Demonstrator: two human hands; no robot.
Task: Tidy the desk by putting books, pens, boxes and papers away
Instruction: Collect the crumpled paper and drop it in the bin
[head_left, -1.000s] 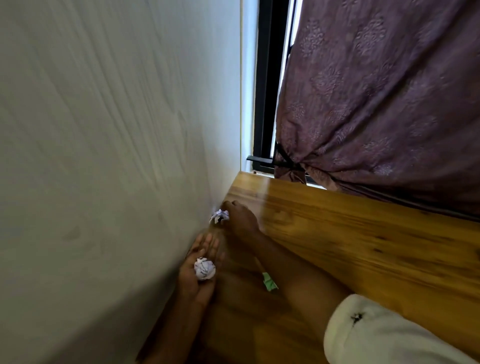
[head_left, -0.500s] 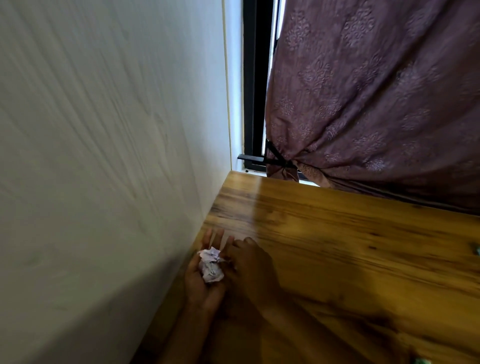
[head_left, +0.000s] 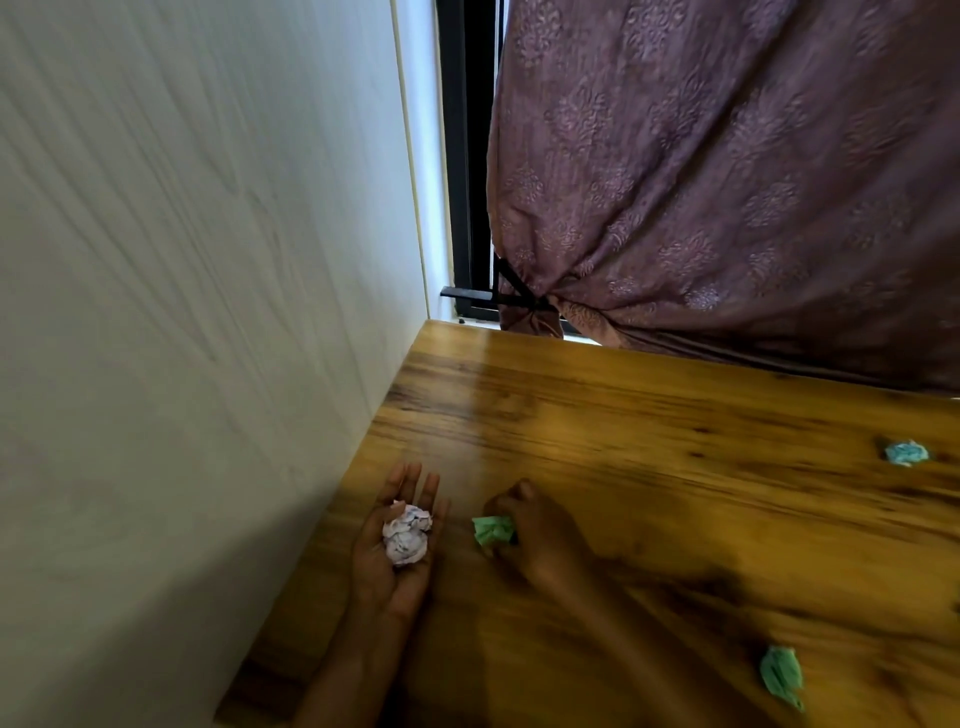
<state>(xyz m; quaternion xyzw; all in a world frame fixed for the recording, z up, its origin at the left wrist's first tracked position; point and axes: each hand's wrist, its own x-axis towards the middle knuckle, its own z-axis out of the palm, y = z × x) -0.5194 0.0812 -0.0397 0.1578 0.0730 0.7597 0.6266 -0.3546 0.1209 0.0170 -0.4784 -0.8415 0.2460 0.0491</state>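
Note:
My left hand (head_left: 397, 556) lies palm up on the wooden desk (head_left: 649, 426) beside the wall, fingers straight. In its palm rest white crumpled paper balls (head_left: 407, 532) with dark print. Just right of it, my right hand (head_left: 537, 535) curls its fingers round a green crumpled paper (head_left: 492, 530) on the desk. Another green crumpled paper (head_left: 781, 674) lies near the desk's lower right. A pale blue crumpled paper (head_left: 905, 452) sits at the far right.
A white wall (head_left: 197, 312) borders the desk on the left. A purple patterned curtain (head_left: 727, 171), tied at its lower left, hangs over a black window frame (head_left: 460, 156) behind the desk's far edge.
My right hand put a second white paper ball into my left palm, then moved right and took hold of the green paper. The view shifted, showing more of the desk.

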